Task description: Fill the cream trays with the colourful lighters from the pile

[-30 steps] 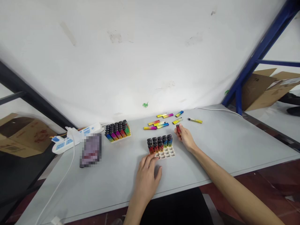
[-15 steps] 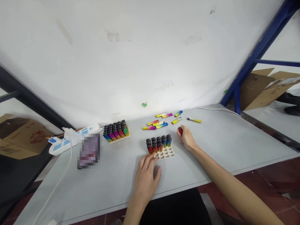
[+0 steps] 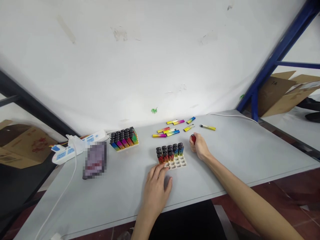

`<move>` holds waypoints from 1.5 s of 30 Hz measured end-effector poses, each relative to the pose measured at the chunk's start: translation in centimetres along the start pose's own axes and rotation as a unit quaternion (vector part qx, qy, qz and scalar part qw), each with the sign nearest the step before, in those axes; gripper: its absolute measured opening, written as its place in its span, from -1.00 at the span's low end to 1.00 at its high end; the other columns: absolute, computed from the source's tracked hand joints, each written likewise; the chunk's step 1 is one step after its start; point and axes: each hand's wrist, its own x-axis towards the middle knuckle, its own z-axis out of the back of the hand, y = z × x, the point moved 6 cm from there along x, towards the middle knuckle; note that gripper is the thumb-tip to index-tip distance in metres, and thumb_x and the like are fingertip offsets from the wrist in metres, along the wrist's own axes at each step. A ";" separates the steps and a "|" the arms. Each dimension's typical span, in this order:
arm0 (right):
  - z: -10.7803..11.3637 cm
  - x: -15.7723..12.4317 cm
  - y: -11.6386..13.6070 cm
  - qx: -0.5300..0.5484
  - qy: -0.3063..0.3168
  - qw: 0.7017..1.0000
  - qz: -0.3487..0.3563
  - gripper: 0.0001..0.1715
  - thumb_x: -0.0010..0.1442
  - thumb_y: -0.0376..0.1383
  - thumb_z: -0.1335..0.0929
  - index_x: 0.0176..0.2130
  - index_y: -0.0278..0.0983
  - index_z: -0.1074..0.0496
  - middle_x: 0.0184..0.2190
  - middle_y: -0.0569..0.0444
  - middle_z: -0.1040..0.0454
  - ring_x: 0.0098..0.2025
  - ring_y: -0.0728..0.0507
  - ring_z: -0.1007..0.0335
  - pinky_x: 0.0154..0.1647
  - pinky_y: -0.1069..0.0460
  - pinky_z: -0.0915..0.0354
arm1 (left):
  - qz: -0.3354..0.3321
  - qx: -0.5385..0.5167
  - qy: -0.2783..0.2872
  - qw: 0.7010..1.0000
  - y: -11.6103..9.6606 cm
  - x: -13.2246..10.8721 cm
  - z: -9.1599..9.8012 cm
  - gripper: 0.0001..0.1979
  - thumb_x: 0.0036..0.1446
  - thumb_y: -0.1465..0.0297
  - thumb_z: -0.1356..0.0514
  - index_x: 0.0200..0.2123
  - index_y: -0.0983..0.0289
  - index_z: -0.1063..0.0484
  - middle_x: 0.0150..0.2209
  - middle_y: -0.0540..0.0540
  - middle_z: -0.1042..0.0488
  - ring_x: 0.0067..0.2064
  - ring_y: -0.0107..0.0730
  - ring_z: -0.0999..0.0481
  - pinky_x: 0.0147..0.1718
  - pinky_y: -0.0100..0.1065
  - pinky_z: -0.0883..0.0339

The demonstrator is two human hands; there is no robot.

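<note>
My right hand [image 3: 200,146] is closed around a red lighter [image 3: 193,138], held upright to the right of a white tray [image 3: 180,163]. Several red and blue lighters with black tops stand in that tray, and some holes at its front and right hold none. My left hand [image 3: 157,183] lies on the table with fingers apart, its fingertips at the tray's front left edge. Behind the tray several colourful lighters [image 3: 173,132] lie flat on the table. One yellow lighter [image 3: 208,127] lies beyond my right hand.
A second, filled rack of lighters [image 3: 125,141] stands left of the tray. Further left are a blurred purplish item [image 3: 95,160], a white power strip [image 3: 82,146] and its cable. Cardboard boxes [image 3: 277,93] stand beyond the blue frame [image 3: 272,63] at right.
The view has shifted slightly. My right hand still holds the red lighter, which now shows a little more of its body. My left hand has stayed at the tray.
</note>
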 end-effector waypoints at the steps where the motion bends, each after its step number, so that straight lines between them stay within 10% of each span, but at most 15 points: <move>1: 0.0 0.0 0.0 0.000 0.002 1.000 -0.002 -0.46 0.30 -0.03 -0.09 -0.62 -0.19 -0.03 -0.72 0.25 0.11 -0.68 0.03 0.29 -0.68 0.08 0.23 | 0.000 0.000 0.000 1.000 0.0 0.0 0.0 -0.72 0.24 0.40 -0.15 0.03 0.17 -0.38 0.11 0.09 -0.46 0.16 -0.15 -0.39 0.09 -0.07 -0.39; 23: -0.3 -0.4 0.3 -0.017 0.023 1.000 -0.002 -0.40 0.30 0.12 -0.07 -0.59 -0.18 -0.05 -0.71 0.27 0.15 -0.68 0.02 0.28 -0.67 0.07 0.21 | 0.004 -0.001 0.014 1.000 0.0 0.0 -0.1 -0.72 0.27 0.38 -0.13 0.05 0.19 -0.37 0.12 0.10 -0.44 0.17 -0.14 -0.36 0.11 -0.07 -0.36; 32: -1.1 -2.1 2.0 -0.074 0.034 0.995 0.054 -0.42 0.20 0.19 -0.23 -0.30 -0.26 -0.38 -0.46 0.13 -0.34 -0.53 -0.02 -0.22 -0.50 0.05 -0.18 | 0.002 -0.006 0.016 1.000 0.0 0.0 0.0 -0.72 0.27 0.38 -0.13 0.05 0.19 -0.37 0.12 0.10 -0.44 0.17 -0.12 -0.37 0.11 -0.07 -0.36; 45: -0.7 -7.8 8.6 -0.318 0.014 0.929 0.189 -0.63 0.22 0.02 -0.36 -0.19 -0.21 -0.46 -0.39 0.05 -0.53 -0.42 -0.11 -0.34 -0.35 -0.01 -0.24 | -0.003 -0.022 0.007 1.000 0.0 0.0 0.1 -0.71 0.26 0.37 -0.14 0.05 0.18 -0.38 0.12 0.10 -0.45 0.17 -0.11 -0.38 0.10 -0.06 -0.36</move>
